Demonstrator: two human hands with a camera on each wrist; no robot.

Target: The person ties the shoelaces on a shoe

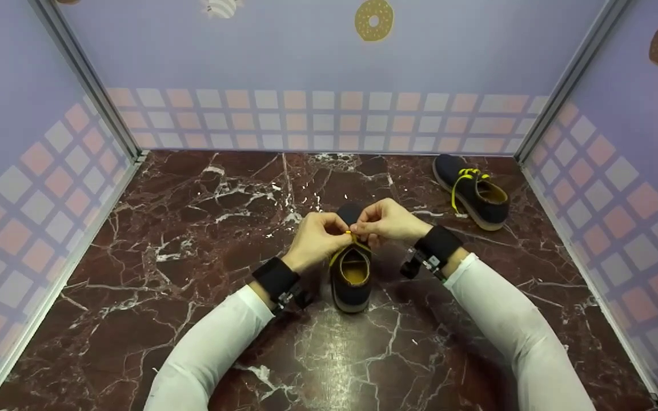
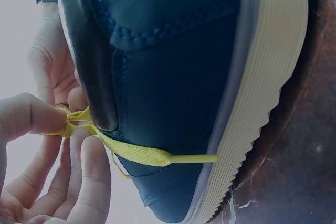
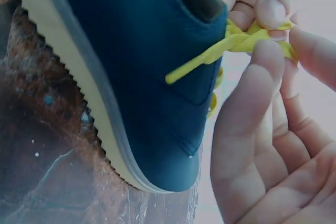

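A dark shoe with a yellow insole stands upright on the floor, its toe pointing away from me. Above its tongue, my left hand pinches the yellow shoelace between thumb and fingers. Opposite it, my right hand pinches the same lace, fingertips close to those of the left. Both wrist views show the lace crossed and looped between the fingers, with a tipped end hanging down each side of the shoe. The shoe's toe is partly hidden behind the hands in the head view.
A matching dark shoe with a yellow lace lies at the back right, near the wall corner. Reddish marble-patterned flooring spreads around. Patterned panels with metal edges enclose the back and both sides.
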